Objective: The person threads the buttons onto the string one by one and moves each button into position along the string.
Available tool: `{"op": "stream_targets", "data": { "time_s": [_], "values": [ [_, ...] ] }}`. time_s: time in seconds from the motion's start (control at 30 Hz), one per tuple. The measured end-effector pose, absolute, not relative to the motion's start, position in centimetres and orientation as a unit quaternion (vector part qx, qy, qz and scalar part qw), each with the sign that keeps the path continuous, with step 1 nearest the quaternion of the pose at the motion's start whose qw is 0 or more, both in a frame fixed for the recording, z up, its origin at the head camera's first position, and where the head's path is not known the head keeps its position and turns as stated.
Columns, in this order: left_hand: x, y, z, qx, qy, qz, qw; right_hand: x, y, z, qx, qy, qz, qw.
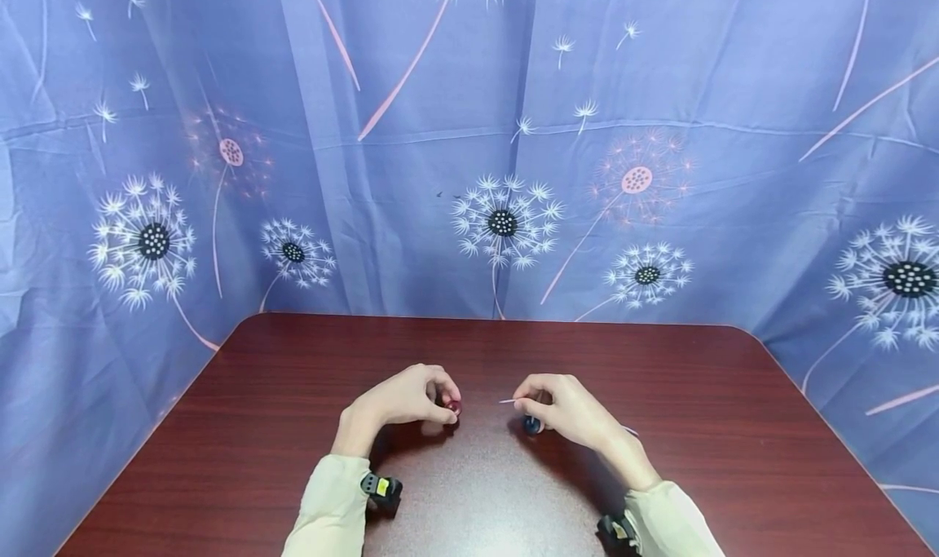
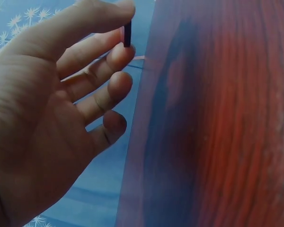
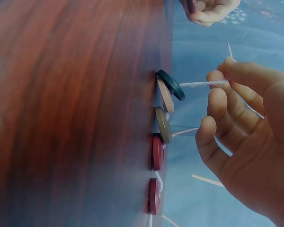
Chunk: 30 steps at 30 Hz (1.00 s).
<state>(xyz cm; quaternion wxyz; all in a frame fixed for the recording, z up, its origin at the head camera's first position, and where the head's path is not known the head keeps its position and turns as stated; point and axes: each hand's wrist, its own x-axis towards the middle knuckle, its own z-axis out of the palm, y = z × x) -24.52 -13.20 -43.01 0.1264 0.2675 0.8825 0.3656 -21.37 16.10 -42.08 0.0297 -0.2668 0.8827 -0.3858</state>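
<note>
My left hand [image 1: 403, 398] pinches a dark red button [image 1: 455, 408] between thumb and fingertips, above the table. In the left wrist view this button [image 2: 127, 35] shows edge-on, and the lower fingers are loosely bent. Opposite it, my right hand [image 1: 568, 410] grips a white cord [image 3: 196, 84] between thumb and forefinger, its thin tip [image 1: 506, 401] sticking out toward the left hand. Several large buttons are strung on the cord below: a dark green button [image 3: 171, 84] leaning against a beige button [image 3: 165, 96], then an olive button [image 3: 163, 125] and two red ones.
The brown wood-grain table [image 1: 257, 426] has rounded far corners. A blue curtain with dandelion prints [image 1: 411, 174] hangs behind it and along both sides. Each wrist wears a black camera strap, and light sleeves cover the forearms.
</note>
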Motion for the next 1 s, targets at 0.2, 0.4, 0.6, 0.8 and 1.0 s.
{"op": "stream_targets", "data": {
  "time_s": [0.2, 0.4, 0.6, 0.8, 1.0],
  "values": [
    [-24.6, -12.9, -43.0, 0.276, 0.889, 0.351, 0.107, -21.4, 16.1, -42.1, -0.267, 0.882, -0.388, 0.03],
    [-24.7, -12.4, -42.8, 0.295, 0.885, 0.349, 0.088, -21.4, 16.1, -42.2, -0.265, 0.881, -0.392, 0.031],
    [-24.5, -12.2, -42.4, 0.307, 0.875, 0.367, 0.073, -21.5, 16.1, -42.3, -0.267, 0.879, -0.394, 0.028],
    [-24.3, -11.8, -42.3, 0.312, 0.867, 0.382, 0.065, -21.5, 16.1, -42.3, -0.271, 0.877, -0.396, 0.025],
    [-24.2, -11.1, -42.2, 0.312, 0.862, 0.394, 0.064, -21.5, 16.2, -42.2, -0.271, 0.876, -0.398, 0.021]
  ]
}}
